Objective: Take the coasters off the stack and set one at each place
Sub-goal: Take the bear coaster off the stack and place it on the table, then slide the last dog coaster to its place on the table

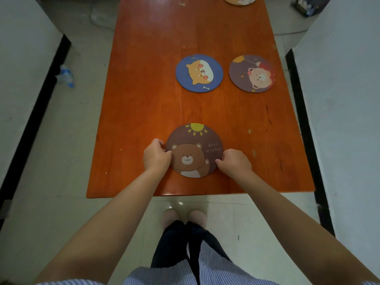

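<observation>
At the near edge of the table, your left hand and right hand pinch opposite rims of the bear coaster, fingers closed on it. You seem to be placing it; next, release it flat and square.

Two coasters side by side behind nearest coaster
</observation>
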Demonstrator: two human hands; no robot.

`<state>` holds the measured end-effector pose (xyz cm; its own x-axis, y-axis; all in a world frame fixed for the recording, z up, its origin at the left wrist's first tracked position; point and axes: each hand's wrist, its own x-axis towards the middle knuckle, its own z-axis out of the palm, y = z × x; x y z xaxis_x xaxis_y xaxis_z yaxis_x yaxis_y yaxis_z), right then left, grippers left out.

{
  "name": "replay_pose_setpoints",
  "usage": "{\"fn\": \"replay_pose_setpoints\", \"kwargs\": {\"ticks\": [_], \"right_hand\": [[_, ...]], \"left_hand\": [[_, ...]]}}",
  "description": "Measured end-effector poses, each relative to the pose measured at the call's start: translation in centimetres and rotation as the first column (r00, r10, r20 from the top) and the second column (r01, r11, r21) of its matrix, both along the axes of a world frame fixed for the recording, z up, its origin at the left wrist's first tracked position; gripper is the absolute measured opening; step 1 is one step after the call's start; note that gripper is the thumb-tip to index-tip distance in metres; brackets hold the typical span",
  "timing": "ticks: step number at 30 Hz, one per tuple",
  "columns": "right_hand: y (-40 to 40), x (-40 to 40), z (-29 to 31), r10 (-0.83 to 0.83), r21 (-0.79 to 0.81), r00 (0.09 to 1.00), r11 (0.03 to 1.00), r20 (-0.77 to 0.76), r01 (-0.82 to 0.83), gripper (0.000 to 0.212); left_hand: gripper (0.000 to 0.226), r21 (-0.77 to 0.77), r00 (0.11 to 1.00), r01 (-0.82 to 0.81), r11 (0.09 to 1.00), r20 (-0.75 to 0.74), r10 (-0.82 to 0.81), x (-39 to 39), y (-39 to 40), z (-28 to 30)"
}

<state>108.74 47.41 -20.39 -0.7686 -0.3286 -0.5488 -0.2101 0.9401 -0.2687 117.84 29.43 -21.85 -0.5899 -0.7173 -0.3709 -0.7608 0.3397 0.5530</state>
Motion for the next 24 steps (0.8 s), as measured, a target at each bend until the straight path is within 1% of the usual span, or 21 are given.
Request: {"fn": "replay_pose_setpoints", "kwargs": {"ticks": [2,3,6,7,10,13,16,18,20,22,24], "right_hand": [[-0.4,-0.3,0.7,0.055,0.073,0.994,0.996,-0.097,-0.047,0.029],[-0.9,-0.4,1.1,0.082,0.076,0.986,0.995,-0.148,-0.071,0.022],[-3.2,0.0,1.8,0.189,-0.008,0.931,0.979,-0.313,-0.202,0.018],[-4.3,0.2,1.9,0.210,-0.043,0.914,0.970,-0.348,-0.239,0.018],[-8.3,0.7,1.7,0.240,-0.119,0.904,0.947,-0.354,-0.298,0.023],[-13.2,1.3,0.7,0.221,-0.189,0.909,0.935,-0.354,-0.301,0.029],[-18.6,1.9,-0.4,0.164,-0.210,0.923,0.946,-0.348,-0.248,0.036],[-22.2,2.1,-0.9,0.085,-0.216,0.935,0.962,-0.346,-0.167,0.042],[-25.2,2.3,-1.2,-0.034,-0.211,0.943,0.977,-0.331,-0.039,0.045],[-27.5,2.6,-1.6,-0.149,-0.193,0.939,0.977,-0.312,0.091,0.047],[-28.8,3.1,-2.1,-0.232,-0.156,0.927,0.969,-0.294,0.193,0.047]], "left_hand": [[0.032,-0.046,0.997,0.071,0.996,0.019,-0.070,0.2,-0.3,0.0],[0.033,-0.073,0.992,0.120,0.990,0.031,-0.118,0.4,-0.6,0.0],[0.027,-0.147,0.966,0.258,0.955,0.062,-0.252,1.1,-1.9,0.2],[0.025,-0.171,0.958,0.287,0.943,0.065,-0.280,1.4,-2.6,0.3],[0.022,-0.236,0.938,0.346,0.908,0.067,-0.340,1.8,-6.0,0.9],[0.022,-0.307,0.906,0.421,0.854,0.090,-0.414,1.8,-11.0,1.2],[0.025,-0.363,0.827,0.553,0.750,0.126,-0.548,1.5,-16.9,1.1],[0.029,-0.352,0.758,0.641,0.682,0.149,-0.635,0.8,-20.5,1.2],[0.031,-0.318,0.663,0.739,0.594,0.184,-0.726,0.2,-23.5,1.3],[0.032,-0.292,0.549,0.824,0.485,0.205,-0.810,-0.3,-26.1,1.0],[0.032,-0.266,0.463,0.873,0.408,0.195,-0.865,-1.0,-28.4,0.7]]}}
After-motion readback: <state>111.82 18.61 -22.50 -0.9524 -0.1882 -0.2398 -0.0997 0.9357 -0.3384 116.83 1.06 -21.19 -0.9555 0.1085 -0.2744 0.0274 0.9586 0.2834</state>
